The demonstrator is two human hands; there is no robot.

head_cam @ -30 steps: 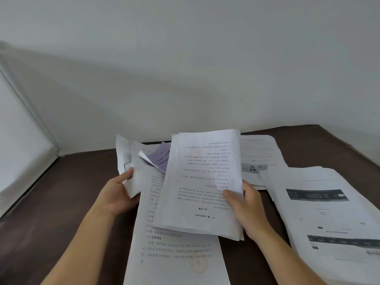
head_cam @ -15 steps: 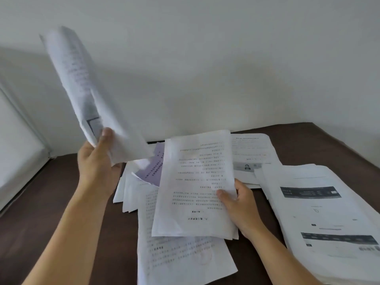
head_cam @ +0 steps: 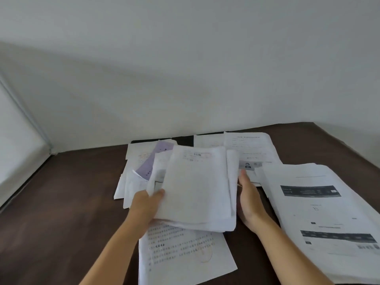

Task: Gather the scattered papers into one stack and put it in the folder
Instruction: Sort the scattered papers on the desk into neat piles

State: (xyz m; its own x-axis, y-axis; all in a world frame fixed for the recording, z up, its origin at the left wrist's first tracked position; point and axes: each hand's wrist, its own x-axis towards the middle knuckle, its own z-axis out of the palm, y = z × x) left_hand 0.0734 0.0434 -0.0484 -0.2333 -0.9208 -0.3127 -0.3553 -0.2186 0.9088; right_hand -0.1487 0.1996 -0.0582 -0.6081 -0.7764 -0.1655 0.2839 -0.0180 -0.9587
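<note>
A blurred stack of white papers (head_cam: pixel 197 188) hangs just above the dark table. My left hand (head_cam: pixel 147 204) grips its left edge, thumb on top. My right hand (head_cam: pixel 249 202) lies along the stack's right edge with straight fingers, palm against it. Loose papers lie below and around: a printed sheet with a red stamp (head_cam: pixel 185 254) under the stack, a purple sheet (head_cam: pixel 151 163) and white sheets (head_cam: pixel 128 182) to the left, and a sheet with an ID photo (head_cam: pixel 251 153) behind. A black folder (head_cam: pixel 183 139) peeks out at the back, mostly covered by papers.
A thick pile of printed pages with dark bars (head_cam: pixel 320 212) lies at the right, reaching the table's near right edge. The brown table (head_cam: pixel 61 202) meets a white wall behind and a white panel (head_cam: pixel 16 153) at the left.
My left hand has come down from the raised position and laid its sheets onto the papers at the centre. My right hand has shifted from pinching the sheets to lying flat along their right edge.
</note>
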